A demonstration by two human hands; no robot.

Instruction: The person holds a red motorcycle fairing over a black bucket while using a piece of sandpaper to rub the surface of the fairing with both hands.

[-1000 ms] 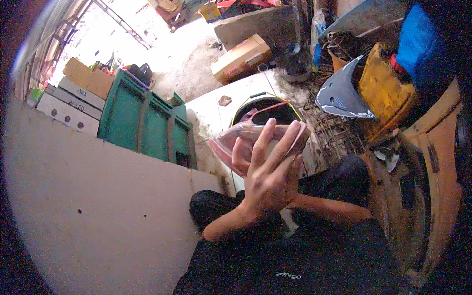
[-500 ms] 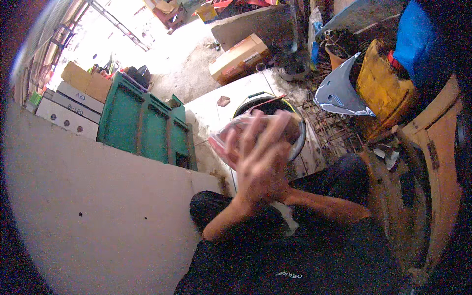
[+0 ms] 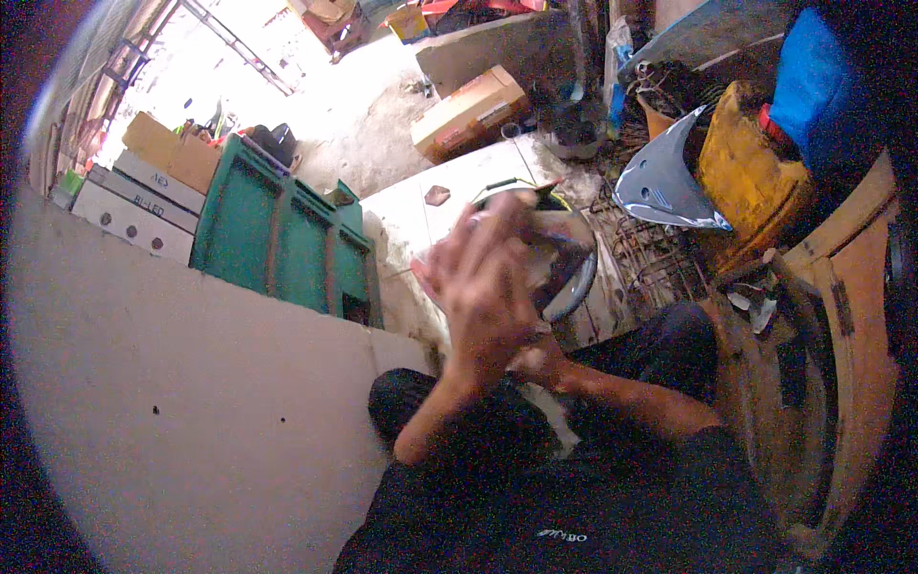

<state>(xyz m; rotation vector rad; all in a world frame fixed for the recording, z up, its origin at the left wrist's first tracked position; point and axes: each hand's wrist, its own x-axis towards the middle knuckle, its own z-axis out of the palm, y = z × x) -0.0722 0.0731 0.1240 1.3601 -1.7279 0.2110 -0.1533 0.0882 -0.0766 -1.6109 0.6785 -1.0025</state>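
My left hand [image 3: 483, 301] is stretched out in front of me, fingers long and slightly apart, blurred by motion. It lies over my right hand [image 3: 540, 362], which shows only near the wrist and thumb base; its fingers are hidden. A pale, see-through curved piece [image 3: 566, 230] shows just past the left fingers, too smeared to name, and I cannot tell which hand bears it. Below and beyond the hands stands a round dark tub [image 3: 581, 287] with a grey rim, partly covered by them.
White floor tiles [image 3: 392, 210] carry a brown chip [image 3: 437, 195] and a cardboard box [image 3: 470, 113]. Rusty metal bars [image 3: 650, 244], a grey plastic panel [image 3: 669, 182] and a yellow jerrycan [image 3: 751, 172] stand right. A green crate [image 3: 239, 215] and stacked boxes [image 3: 143, 215] sit left, behind a low wall [image 3: 191, 383].
My left hand has shifted slightly left and turned, its fingers closer together. More of my right wrist and the tub's right side now show. The reddish, see-through piece is less visible.
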